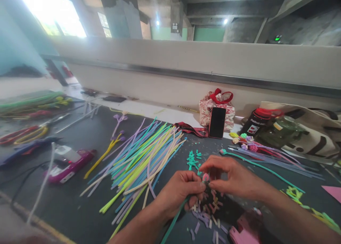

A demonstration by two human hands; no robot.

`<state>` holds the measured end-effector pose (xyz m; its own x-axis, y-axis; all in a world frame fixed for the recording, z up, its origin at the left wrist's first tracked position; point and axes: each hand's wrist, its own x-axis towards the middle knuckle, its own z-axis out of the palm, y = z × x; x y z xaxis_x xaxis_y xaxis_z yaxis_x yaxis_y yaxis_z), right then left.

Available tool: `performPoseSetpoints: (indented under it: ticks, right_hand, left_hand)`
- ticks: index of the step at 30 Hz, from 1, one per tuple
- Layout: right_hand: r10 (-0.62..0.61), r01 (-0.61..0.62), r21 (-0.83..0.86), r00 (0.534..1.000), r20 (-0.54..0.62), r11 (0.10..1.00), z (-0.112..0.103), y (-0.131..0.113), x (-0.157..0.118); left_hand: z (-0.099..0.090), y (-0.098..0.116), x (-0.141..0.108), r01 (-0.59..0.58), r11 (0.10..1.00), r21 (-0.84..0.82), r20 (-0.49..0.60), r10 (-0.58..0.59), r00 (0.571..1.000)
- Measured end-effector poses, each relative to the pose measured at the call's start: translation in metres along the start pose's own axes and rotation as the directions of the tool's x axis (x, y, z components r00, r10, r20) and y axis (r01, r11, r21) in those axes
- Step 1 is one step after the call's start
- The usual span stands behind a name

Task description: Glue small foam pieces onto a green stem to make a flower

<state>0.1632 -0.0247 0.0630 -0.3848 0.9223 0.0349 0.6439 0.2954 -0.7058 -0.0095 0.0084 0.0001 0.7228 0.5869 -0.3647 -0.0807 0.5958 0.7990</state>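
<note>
My left hand [183, 189] is closed on a teal pipe-cleaner stem [174, 219], pinching it just below a small pink pipe-cleaner bud [205, 177]. The stem runs down from the fist toward the front edge of the view. My right hand [226, 176] curls in from the other side, its thumb and forefinger closed about the bud. Under both hands lie short cut pieces [213, 205] in lilac, pink and cream. Teal cut pieces [193, 160] are heaped just beyond them. A finished-looking teal stem with a pink tip [261, 162] lies to the right.
Many pastel pipe cleaners [144, 158] spread left of centre, beside a yellow stem [106, 153]. A purple corded tool [70, 166] is further left. A phone [217, 122] leans on a patterned bag [207, 103]. Bottles [254, 122] stand right; a pink tool [246, 228] lies in front.
</note>
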Motion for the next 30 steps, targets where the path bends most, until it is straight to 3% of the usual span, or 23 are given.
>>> performPoseSetpoints:
  ticks: [6,15,22,30]
  right_hand:
    - [-0.016,0.017,-0.011,0.995,0.098,1.000,0.002,-0.001,-0.001]
    - [0.041,-0.039,-0.027,0.998,0.054,0.999,0.008,0.004,-0.005]
    - [0.067,-0.066,0.034,0.997,-0.034,0.997,0.000,-0.006,-0.006]
    - [0.115,-0.108,0.225,0.993,-0.018,0.968,0.004,-0.014,-0.006]
  left_hand:
    - [-0.001,0.000,-0.002,0.016,0.996,0.083,0.033,-0.019,0.999]
    - [0.003,0.003,-0.004,-0.030,0.983,0.181,-0.025,0.035,0.999]
    - [0.000,0.008,-0.009,-0.089,0.993,0.073,0.003,0.089,0.996]
    - [-0.002,0.005,-0.009,0.027,0.996,-0.091,0.154,-0.012,0.988]
